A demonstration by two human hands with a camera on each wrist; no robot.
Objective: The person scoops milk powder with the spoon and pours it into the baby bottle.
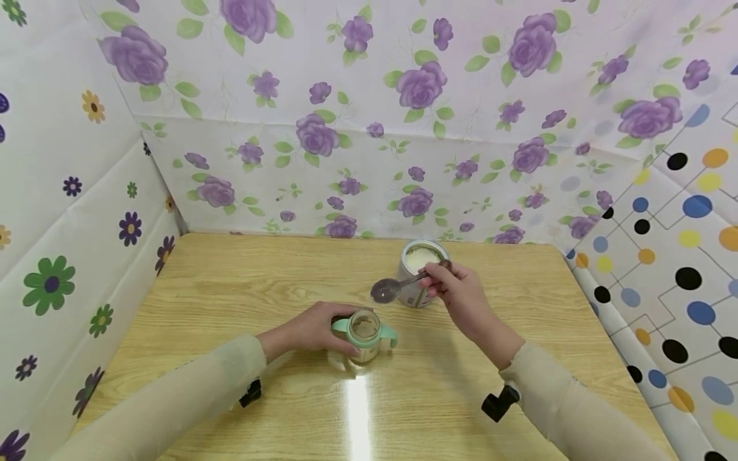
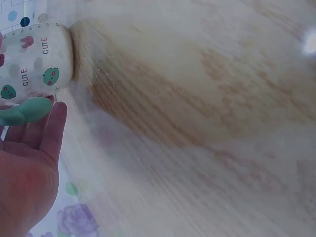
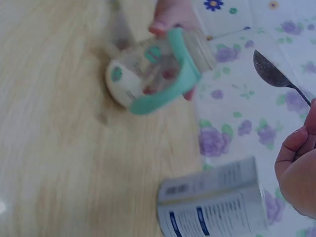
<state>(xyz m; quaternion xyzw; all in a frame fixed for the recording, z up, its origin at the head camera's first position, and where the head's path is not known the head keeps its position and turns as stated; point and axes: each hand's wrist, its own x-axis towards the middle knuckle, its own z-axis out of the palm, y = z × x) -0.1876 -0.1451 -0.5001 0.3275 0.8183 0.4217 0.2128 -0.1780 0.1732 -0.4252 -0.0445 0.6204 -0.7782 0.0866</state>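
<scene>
My left hand [image 1: 319,329] holds a clear baby bottle [image 1: 366,351] with mint-green side handles, thumb on the near side and fingers behind. The bottle stands upright on the table with its mouth uncovered. In the left wrist view the bottle [image 2: 37,61] shows "CUTE" lettering and small printed figures. Between thumb and fingers, my right hand [image 1: 461,299] pinches the handle of a metal spoon [image 1: 385,291]. The spoon's bowl hangs between the bottle and an open can [image 1: 410,293] of pale powder. In the right wrist view the spoon [image 3: 270,70] is above the can [image 3: 217,202].
The wood-grain table [image 1: 248,269] reaches back to a wall covering with purple flowers [image 1: 317,134]. Patterned sheets [image 1: 52,285] close off the left and right sides. The can stands near the table's back edge.
</scene>
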